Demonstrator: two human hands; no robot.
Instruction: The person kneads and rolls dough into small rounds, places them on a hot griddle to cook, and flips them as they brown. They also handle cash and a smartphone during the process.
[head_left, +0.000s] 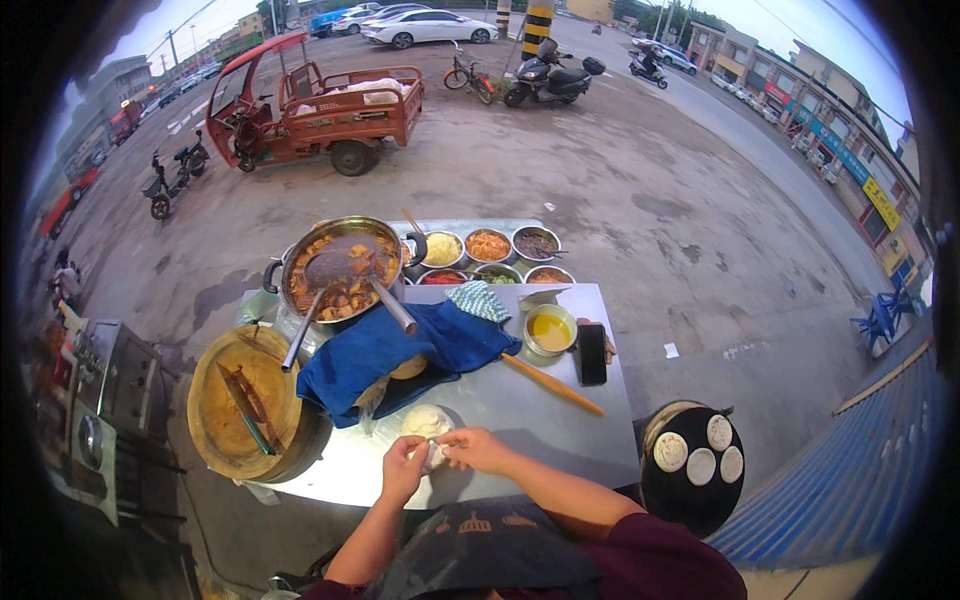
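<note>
Close to my body, at the front of the metal table, my left hand (405, 466) and my right hand (474, 451) meet with fingertips pinched together. Between them is a small whitish piece (433, 454); I cannot tell whether it is dough or thin plastic. Just beyond my fingers sits a pale dough mound (425, 421). A blue cloth (420, 337) lies past it, partly covering round tan breads (409, 367). To the right, a wooden rolling pin (553, 385) rests slantwise on the metal tabletop (517, 420).
A pot of stew (345, 262) has two metal handles sticking out. A knife (246, 409) lies on the round chopping block (214, 375). Right of the table, flatbreads (700, 466) sit on a black griddle (679, 495). An oil bowl (550, 330), phone (592, 354) and filling bowls (487, 246) stand farther back.
</note>
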